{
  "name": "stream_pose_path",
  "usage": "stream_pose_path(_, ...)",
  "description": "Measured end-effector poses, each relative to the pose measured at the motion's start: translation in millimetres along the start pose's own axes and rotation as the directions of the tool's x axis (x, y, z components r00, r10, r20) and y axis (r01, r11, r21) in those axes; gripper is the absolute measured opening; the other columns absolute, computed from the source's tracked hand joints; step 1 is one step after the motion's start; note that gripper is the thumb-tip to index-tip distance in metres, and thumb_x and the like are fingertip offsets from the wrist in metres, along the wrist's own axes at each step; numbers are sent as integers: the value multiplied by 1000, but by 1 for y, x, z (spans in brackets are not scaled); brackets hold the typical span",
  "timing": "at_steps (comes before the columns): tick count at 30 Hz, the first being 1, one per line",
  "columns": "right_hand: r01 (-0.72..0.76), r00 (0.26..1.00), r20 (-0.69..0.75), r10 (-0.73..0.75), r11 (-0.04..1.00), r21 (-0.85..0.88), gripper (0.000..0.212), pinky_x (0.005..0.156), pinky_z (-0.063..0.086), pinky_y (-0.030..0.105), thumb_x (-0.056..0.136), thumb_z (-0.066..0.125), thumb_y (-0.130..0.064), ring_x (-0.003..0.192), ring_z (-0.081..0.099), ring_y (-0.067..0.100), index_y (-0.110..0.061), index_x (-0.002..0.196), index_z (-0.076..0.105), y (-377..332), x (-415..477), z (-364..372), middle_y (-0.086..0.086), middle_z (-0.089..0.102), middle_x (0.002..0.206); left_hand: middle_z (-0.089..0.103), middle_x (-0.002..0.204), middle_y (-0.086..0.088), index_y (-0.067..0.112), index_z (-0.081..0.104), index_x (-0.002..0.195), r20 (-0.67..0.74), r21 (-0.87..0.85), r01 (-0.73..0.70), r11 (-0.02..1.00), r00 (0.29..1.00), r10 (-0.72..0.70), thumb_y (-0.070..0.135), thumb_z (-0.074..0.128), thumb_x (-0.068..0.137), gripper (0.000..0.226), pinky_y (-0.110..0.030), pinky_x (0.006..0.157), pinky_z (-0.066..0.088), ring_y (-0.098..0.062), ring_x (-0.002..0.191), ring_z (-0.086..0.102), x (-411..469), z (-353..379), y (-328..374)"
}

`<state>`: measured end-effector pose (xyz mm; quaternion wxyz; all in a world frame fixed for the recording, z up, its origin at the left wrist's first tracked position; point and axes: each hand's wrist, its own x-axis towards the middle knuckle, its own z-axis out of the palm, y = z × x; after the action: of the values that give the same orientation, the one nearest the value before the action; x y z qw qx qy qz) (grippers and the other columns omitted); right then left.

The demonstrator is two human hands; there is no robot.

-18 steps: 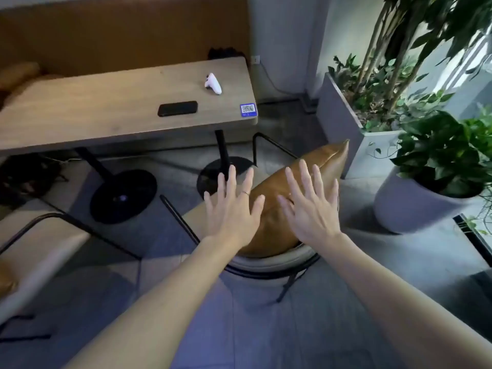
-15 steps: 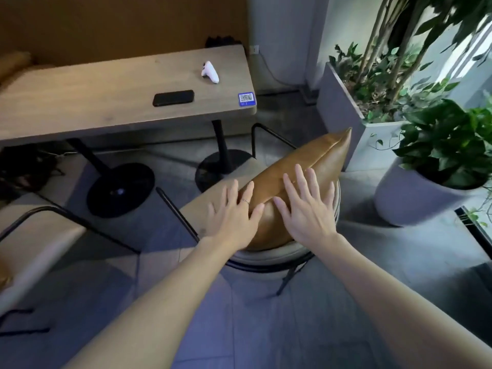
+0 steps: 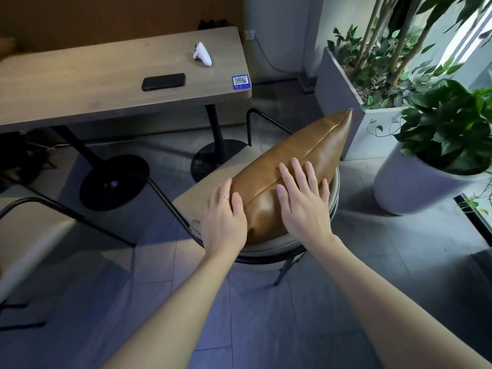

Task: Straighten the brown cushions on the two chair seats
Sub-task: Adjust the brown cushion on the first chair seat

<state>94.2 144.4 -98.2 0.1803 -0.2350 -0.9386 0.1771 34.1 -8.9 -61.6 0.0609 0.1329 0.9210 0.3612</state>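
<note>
The plump brown leather cushion (image 3: 292,171) stands on edge on the round cream chair seat (image 3: 266,246). My left hand (image 3: 225,222) and right hand (image 3: 303,206) lie flat and spread on either side of its seam, gripping nothing. I press evenly with both palms, easing it square against the seat's back.

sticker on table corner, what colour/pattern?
Blue sticker with a white QR code; head view.

Both forearms are bare (no sleeves showing); the left hand (image 3: 223,225) wears a thin ring (image 3: 224,197).

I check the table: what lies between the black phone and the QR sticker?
Nothing: in the head view the black phone and QR sticker have only bare table between.
</note>
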Motion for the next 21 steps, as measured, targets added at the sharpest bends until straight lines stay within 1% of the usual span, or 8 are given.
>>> stream_pose_path(2, -6, 994, -105, 9, 1000, 31, 50, 114, 31, 62, 109, 29, -41, 151, 32, 30, -23, 151, 49, 7, -3, -2, 5, 44, 160, 39, 163, 0, 32, 28, 160, -8, -200, 241, 950, 969, -247, 50, 42, 105, 60, -44, 107, 37, -28, 144, 41, -9, -2, 5)
stream_pose_path(5, -158, 967, -179, 180, 979, 132, 43, 97, 41, 57, 106, 41, -26, 131, 48, 36, -18, 147, 51, 23, -6, -4, 9, 52, 146, 32, 167, -3, 34, 17, 163, 76, -438, 531, 726, 826, -559, 66, 52, 95, 83, -48, 112, 33, -33, 146, 39, -14, -2, 5)
stream_pose_path(9, -429, 897, 36, 441, 848, 311, 68, 104, 42, 54, 98, 50, -14, 134, 47, 36, -29, 160, 27, 44, -8, -4, 6, 37, 160, 33, 165, -4, 32, 16, 163, 247, -644, 662, 383, 654, -715, 72, 61, 86, 97, -47, 117, 30, -33, 145, 38, -15, 8, -3)
stream_pose_path(11, -580, 809, 172, 562, 715, 390, 80, 107, 39, 49, 91, 56, -16, 138, 45, 34, -31, 161, 21, 52, -9, -2, 7, 33, 163, 40, 161, -2, 36, 22, 161, 368, -695, 682, 227, 609, -702, 83, 68, 67, 115, -55, 115, 37, -33, 141, 43, -15, 12, -6)
stream_pose_path(13, -707, 698, 316, 643, 548, 447, 87, 111, 39, 48, 84, 65, -25, 141, 43, 36, -29, 160, 24, 62, -9, 3, 10, 37, 161, 44, 158, -2, 40, 26, 159, 424, -710, 683, 173, 611, -669, 89, 70, 51, 125, -64, 109, 41, -35, 137, 47, -15, 15, -9)
stream_pose_path(15, -781, 612, 440, 657, 414, 467, 96, 107, 46, 49, 72, 72, -39, 138, 48, 34, -30, 158, 29, 70, -11, 9, 6, 48, 155, 44, 159, -4, 39, 26, 159, 430, -723, 669, 174, 632, -645, 84, 71, 61, 116, -67, 111, 38, -37, 139, 45, -12, 17, -13)
stream_pose_path(18, -805, 572, 499, 651, 329, 494, 98, 78, 62, 45, 60, 71, -48, 122, 61, 32, -39, 151, 36, 82, -15, 20, 0, 60, 142, 49, 153, -2, 35, 31, 157, 402, -741, 641, 201, 663, -632, 81, 71, 63, 113, -63, 113, 38, -34, 136, 49, -9, 17, -16)
stream_pose_path(21, -807, 564, 512, 648, 302, 507, 94, 75, 64, 56, 58, 71, -50, 114, 65, 32, -46, 146, 38, 81, -16, 21, -1, 63, 135, 55, 146, 3, 42, 31, 154, 358, -780, 588, 215, 701, -616, 82, 71, 49, 120, -60, 112, 41, -31, 128, 54, -6, 17, -18)
